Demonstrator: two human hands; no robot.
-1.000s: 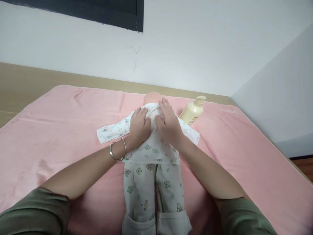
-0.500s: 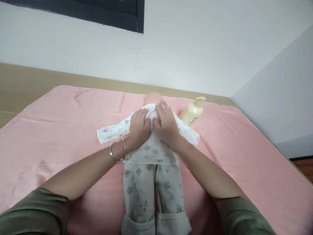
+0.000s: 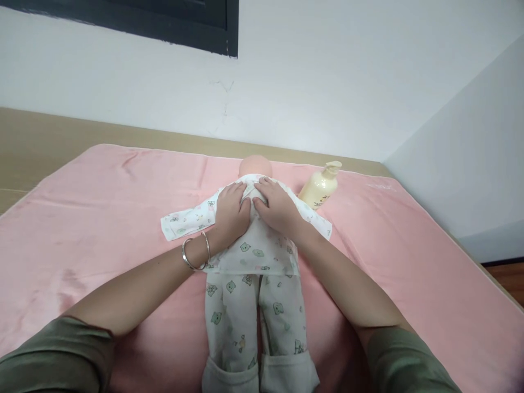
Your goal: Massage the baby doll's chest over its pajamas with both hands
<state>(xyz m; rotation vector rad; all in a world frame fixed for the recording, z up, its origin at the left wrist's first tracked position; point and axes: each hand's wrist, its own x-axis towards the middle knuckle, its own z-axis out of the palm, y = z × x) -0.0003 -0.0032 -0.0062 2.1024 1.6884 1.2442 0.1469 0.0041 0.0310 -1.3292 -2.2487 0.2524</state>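
Observation:
A baby doll (image 3: 255,165) lies on a pink mat, its bare head pointing to the far side. It wears a white printed top (image 3: 256,254) and matching trousers (image 3: 235,322) with broad cuffs. My left hand (image 3: 232,210) rests flat on the upper left of the top, fingers stretched out, two silver bangles at the wrist. On the upper right lies my right hand (image 3: 280,207), its fingers extended and angled inward across the chest area. Both thumbs point toward each other near the middle, a small gap between them. The doll's face is not visible.
A cream pump bottle (image 3: 319,188) leans or lies beside the doll's right-hand sleeve. The pink mat (image 3: 102,218) covers a wooden surface (image 3: 36,136). A white wall (image 3: 311,82) rises behind, with a dark frame (image 3: 164,24) at upper left.
My right hand's fingers have swung inward and down from the collar toward the middle of the top. My left hand stays nearly in place. The view has shifted slightly.

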